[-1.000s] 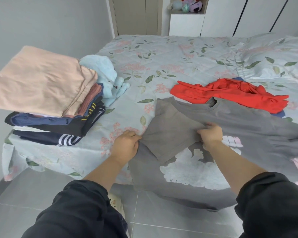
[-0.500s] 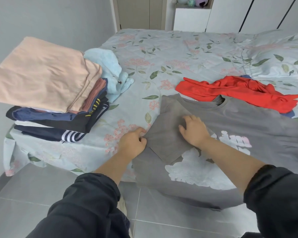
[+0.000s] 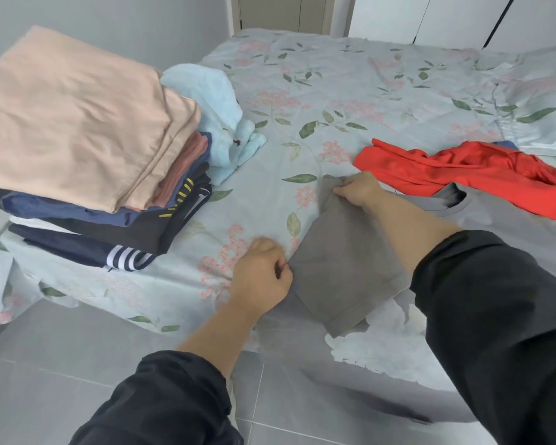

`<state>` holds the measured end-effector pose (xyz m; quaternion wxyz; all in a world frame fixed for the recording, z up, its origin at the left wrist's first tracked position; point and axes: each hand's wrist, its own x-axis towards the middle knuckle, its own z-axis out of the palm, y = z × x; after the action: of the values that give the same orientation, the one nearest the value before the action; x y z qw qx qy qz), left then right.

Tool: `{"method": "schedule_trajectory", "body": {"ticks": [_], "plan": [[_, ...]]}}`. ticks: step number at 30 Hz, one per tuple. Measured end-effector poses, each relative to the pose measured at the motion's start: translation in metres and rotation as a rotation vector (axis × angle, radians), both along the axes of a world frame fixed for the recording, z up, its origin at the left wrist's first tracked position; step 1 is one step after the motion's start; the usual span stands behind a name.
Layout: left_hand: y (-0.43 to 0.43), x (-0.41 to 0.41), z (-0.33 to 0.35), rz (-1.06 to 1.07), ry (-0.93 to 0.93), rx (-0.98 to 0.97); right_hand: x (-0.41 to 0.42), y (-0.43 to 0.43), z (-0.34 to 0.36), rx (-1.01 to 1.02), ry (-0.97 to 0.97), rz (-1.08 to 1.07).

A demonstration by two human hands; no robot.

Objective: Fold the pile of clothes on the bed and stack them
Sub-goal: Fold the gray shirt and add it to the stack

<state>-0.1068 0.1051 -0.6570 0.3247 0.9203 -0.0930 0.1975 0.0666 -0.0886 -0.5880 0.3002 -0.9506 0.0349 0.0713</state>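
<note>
Floral bed (image 3: 334, 91); grey T-shirt sleeve (image 3: 344, 268) between pinching fingers (image 3: 344, 191) of left hand (image 3: 260, 279), right hand (image 3: 361, 189)

Grey shirt (image 3: 344, 268): matt cloth, soft weave. Red garment (image 3: 456, 175): smoother cloth, slight sheen. Bedsheet (image 3: 334, 91): printed matt cotton-like cloth; floor (image 3: 45, 364): smooth grey tiles.

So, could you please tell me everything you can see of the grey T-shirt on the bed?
The grey T-shirt looks like soft knit, with a round neckline and a pale floral print in front. It lies spread on the bed, hem hanging over the near edge, one sleeve folded inward. The left hand pinches the fold's near end, the right hand its far corner.
</note>
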Motion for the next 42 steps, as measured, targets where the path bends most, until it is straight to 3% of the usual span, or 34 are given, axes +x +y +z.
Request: {"method": "schedule_trajectory", "body": {"ticks": [4,9,12,14,16,17,18,21,23,25,27,30,32,38,42], "plan": [[0.000,0.001,-0.002,0.021,-0.032,-0.002,0.007,0.001,-0.011,0.131,-0.184,-0.182],[0.000,0.001,0.000,0.065,0.025,0.033,-0.015,0.013,-0.024,-0.066,-0.358,-0.118],[-0.001,0.002,0.003,0.078,0.040,0.086,-0.044,0.020,-0.019,-0.199,-0.640,0.029],[-0.002,0.001,0.004,0.087,0.035,0.100,-0.073,0.019,-0.026,-0.175,-0.709,0.338],[-0.002,0.000,0.004,0.081,0.037,0.117,-0.101,0.008,-0.043,-0.272,-0.487,0.698],[-0.002,0.000,0.005,0.077,0.047,0.126,-0.104,-0.005,-0.048,-0.371,-0.376,0.749],[-0.001,0.000,0.005,0.072,0.058,0.133,-0.099,-0.018,-0.051,-0.460,-0.309,0.684],[-0.002,-0.001,0.007,0.071,0.083,0.152,-0.088,-0.047,-0.041,-0.525,-0.136,0.152],[-0.004,-0.003,0.010,0.069,0.059,0.167,-0.106,-0.046,-0.041,-0.513,-0.186,0.073],[-0.004,-0.006,0.013,-0.007,-0.027,0.244,-0.140,-0.038,-0.051,-0.516,-0.293,0.276],[0.000,-0.008,0.012,-0.226,-0.039,0.471,-0.168,-0.041,-0.058,-0.544,-0.236,0.385],[0.004,-0.006,0.009,-0.410,0.116,0.735,-0.167,-0.056,-0.054,-0.594,-0.109,0.241],[0.003,-0.006,0.010,-0.398,0.169,0.779,-0.163,-0.058,-0.045,-0.619,-0.033,0.185],[0.005,-0.020,0.018,-0.292,0.202,0.901,-0.192,-0.080,-0.049,-0.586,-0.022,0.299],[-0.029,-0.021,0.037,-0.225,0.219,0.835,-0.196,-0.099,-0.045,-0.576,-0.032,0.217]]}}
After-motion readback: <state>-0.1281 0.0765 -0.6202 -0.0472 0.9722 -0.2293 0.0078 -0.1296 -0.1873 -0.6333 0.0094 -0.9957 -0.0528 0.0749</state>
